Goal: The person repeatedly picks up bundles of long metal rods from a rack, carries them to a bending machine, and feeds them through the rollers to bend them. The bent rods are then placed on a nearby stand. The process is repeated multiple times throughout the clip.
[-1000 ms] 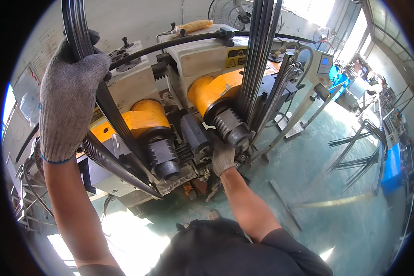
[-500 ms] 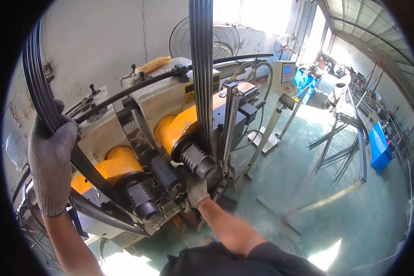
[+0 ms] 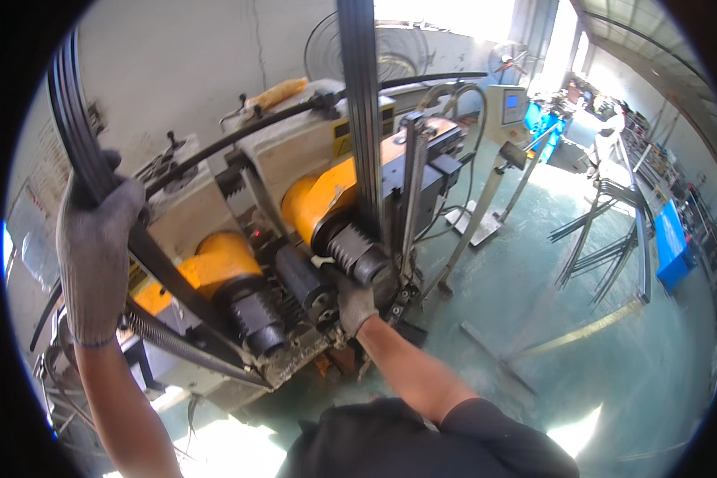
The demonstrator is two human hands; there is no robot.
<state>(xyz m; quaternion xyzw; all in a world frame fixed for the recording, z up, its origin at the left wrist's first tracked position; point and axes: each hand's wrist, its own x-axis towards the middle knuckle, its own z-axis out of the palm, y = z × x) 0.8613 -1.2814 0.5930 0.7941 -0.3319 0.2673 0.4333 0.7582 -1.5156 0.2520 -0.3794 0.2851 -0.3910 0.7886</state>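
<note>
My left hand (image 3: 97, 253), in a grey knit glove, is wrapped around a bundle of dark metal bars (image 3: 73, 119). That bundle slants down from the upper left toward a toothed black roller (image 3: 251, 323) on the bending machine. Another stretch of dark bars (image 3: 360, 103) stands upright at the centre, beside a second toothed roller (image 3: 358, 253). My right hand (image 3: 355, 309), gloved too, reaches in between this roller and a smooth black cylinder (image 3: 301, 275). Its fingers are mostly hidden there, so what they touch cannot be made out.
Yellow machine arms (image 3: 320, 199) carry the rollers. Along the machine's back runs a curved black bar (image 3: 263, 123). A metal stand (image 3: 474, 215) rises on the right. Bent bars (image 3: 605, 231) hang from a rack farther right. A person (image 3: 609, 131) is in the far background.
The whole view has shifted slightly, with the machine now a little farther right in the picture. Both hands keep about the same places on the bars and by the rollers.
</note>
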